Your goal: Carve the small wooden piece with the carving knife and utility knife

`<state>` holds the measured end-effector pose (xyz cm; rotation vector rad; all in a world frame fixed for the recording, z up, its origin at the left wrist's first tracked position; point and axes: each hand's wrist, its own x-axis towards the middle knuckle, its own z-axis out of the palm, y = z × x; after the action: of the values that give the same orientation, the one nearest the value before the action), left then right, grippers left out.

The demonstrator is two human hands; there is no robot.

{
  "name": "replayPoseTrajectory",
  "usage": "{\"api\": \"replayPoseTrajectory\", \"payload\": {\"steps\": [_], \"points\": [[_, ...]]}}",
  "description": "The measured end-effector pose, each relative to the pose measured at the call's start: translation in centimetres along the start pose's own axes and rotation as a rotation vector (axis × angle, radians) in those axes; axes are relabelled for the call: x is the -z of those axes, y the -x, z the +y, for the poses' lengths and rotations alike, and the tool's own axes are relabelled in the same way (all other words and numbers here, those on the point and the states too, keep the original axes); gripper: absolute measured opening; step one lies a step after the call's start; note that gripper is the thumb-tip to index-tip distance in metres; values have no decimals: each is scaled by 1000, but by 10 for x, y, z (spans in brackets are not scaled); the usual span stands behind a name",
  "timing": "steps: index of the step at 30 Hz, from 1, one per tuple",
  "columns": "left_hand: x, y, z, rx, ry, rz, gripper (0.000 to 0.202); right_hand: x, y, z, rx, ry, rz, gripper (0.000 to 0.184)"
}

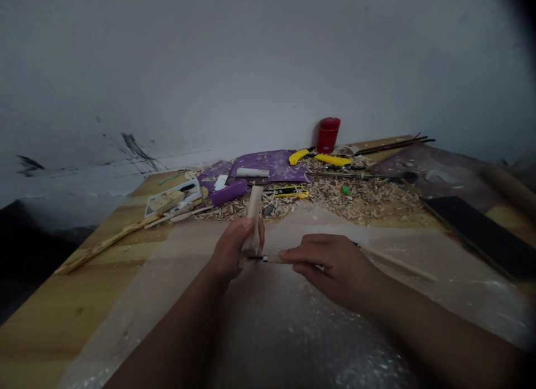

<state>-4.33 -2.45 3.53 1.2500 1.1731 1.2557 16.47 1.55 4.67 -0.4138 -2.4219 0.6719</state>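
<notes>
My left hand (234, 245) is closed around a pale piece of wood (254, 205), which stands nearly upright with its top end above my fingers. In my right hand (329, 260) is a carving knife (272, 259) with a light wooden handle, gripped between thumb and fingers. Its short dark blade points left and meets the lower part of the wood; how deep it bites cannot be made out. Both hands are above a sheet of clear bubble wrap (201, 322). Just beyond my right hand lies another thin wooden-handled tool (397, 262).
Wood shavings (377, 196) cover the table's back, among yellow utility knives (333, 160), a purple sheet (268, 163) and a purple cylinder (229, 193). A red container (328, 135) stands by the wall. A long stick (109, 241) lies left, a dark flat board (481, 233) right.
</notes>
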Motion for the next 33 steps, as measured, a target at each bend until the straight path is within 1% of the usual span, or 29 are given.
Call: {"api": "replayPoseTrajectory", "payload": {"steps": [3, 7, 10, 13, 21, 24, 27, 33], "points": [[-1, 0, 1, 17, 25, -87, 40, -1, 1, -2, 2, 15, -54, 29], [-4, 2, 3, 39, -13, -128, 38, -1, 1, -6, -3, 34, -97, 26], [-5, 3, 3, 65, -8, -108, 41, -2, 1, -9, -8, 61, -111, 23], [-4, 4, 1, 91, -11, -93, 41, -5, 3, -12, 0, 106, -126, 24], [-4, 3, 1, 70, -10, -42, 38, -12, 5, -15, 39, 227, -60, 26], [-5, 2, 2, 54, 21, -2, 37, -14, 5, -16, 53, 259, -49, 25], [-5, 2, 2, 41, 21, 25, 37, -17, 5, -17, 86, 295, -6, 24], [-7, 2, 1, 56, 49, 101, 35, -25, 7, -18, 106, 350, 64, 26]]}}
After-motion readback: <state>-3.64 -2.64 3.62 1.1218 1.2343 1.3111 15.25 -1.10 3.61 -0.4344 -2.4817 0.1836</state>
